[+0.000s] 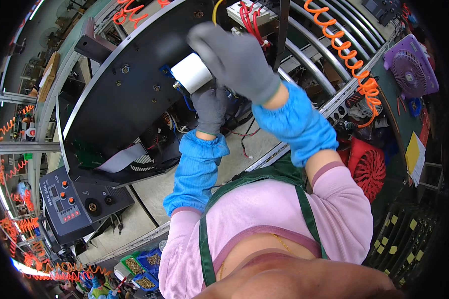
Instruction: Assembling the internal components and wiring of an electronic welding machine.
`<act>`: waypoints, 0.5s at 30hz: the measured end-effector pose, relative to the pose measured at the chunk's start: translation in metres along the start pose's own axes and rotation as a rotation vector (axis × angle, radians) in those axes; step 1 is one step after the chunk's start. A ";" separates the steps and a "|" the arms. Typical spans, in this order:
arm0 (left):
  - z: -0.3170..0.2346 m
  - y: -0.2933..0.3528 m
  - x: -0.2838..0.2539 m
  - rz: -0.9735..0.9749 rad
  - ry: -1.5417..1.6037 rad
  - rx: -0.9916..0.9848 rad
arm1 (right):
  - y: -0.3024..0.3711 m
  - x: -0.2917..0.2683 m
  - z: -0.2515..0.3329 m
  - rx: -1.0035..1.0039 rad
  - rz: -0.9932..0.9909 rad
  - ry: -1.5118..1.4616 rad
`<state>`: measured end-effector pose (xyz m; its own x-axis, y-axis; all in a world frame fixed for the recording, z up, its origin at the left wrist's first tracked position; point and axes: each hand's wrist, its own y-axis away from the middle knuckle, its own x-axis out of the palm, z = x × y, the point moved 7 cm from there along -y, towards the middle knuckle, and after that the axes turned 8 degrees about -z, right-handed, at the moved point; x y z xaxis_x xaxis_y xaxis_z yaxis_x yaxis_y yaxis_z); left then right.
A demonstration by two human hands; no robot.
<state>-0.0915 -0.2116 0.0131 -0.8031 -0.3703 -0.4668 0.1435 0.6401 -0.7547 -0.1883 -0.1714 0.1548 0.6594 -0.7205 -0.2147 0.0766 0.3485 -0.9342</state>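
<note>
A white cylinder (pixel 191 73) sits against the inside of a black metal housing (pixel 134 65), with blue fittings at its left end. Below it, my left hand (pixel 209 107) in a grey glove is closed at the cylinder's lower right edge, its fingertips partly hidden. My right hand (pixel 237 62), also gloved in grey, is over the cylinder's right end. Motion smears it and its fingers do not show clearly. Loose wires (pixel 244 142) hang beside my left hand. A flat grey ribbon cable (pixel 122 160) lies in the housing's lower part.
A dark control box with orange knobs (pixel 80 202) stands at the lower left. Parts bins (pixel 147 266) hold small hardware near my left side. Metal rollers (pixel 309 55) and a coiled orange hose (pixel 341 47) lie to the upper right. A purple fan (pixel 411 67) stands far right.
</note>
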 end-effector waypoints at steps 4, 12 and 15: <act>-0.001 -0.008 -0.002 -0.015 0.120 -0.109 | -0.045 0.053 -0.018 0.076 0.348 0.335; 0.002 0.000 0.002 -0.072 0.055 -0.009 | 0.057 -0.034 0.005 -0.067 -0.080 -0.096; 0.004 -0.002 0.001 -0.039 0.165 -0.063 | 0.082 -0.027 0.002 -0.016 -0.095 -0.218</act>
<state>-0.0908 -0.2156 0.0119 -0.8921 -0.2837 -0.3517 0.0780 0.6700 -0.7382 -0.1985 -0.1226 0.0843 0.7959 -0.6023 -0.0610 0.1349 0.2746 -0.9520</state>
